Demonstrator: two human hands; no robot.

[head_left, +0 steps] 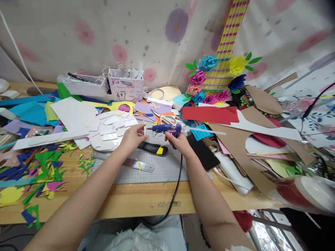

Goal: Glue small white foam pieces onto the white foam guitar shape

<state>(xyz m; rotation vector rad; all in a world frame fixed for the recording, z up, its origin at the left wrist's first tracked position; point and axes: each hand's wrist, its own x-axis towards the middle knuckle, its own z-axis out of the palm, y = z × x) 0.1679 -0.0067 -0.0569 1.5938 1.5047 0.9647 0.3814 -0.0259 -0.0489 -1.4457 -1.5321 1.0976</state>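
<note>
From the head view, my right hand (179, 142) grips the blue glue gun (167, 129), its nozzle pointing towards my left fingers; the label on its body is too small to read. My left hand (133, 139) pinches what looks like a small white piece (144, 130), though it is hard to be sure. Beyond those fingers, the white box (125, 93) bears handwriting, "60" legible; nearer me lies a metal ruler (147, 168).

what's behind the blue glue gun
Just behind the blue glue gun, held in the right hand, lie white-handled scissors, with purple paper farther back. Whatever the gun and hand directly cover can't be seen.
</note>
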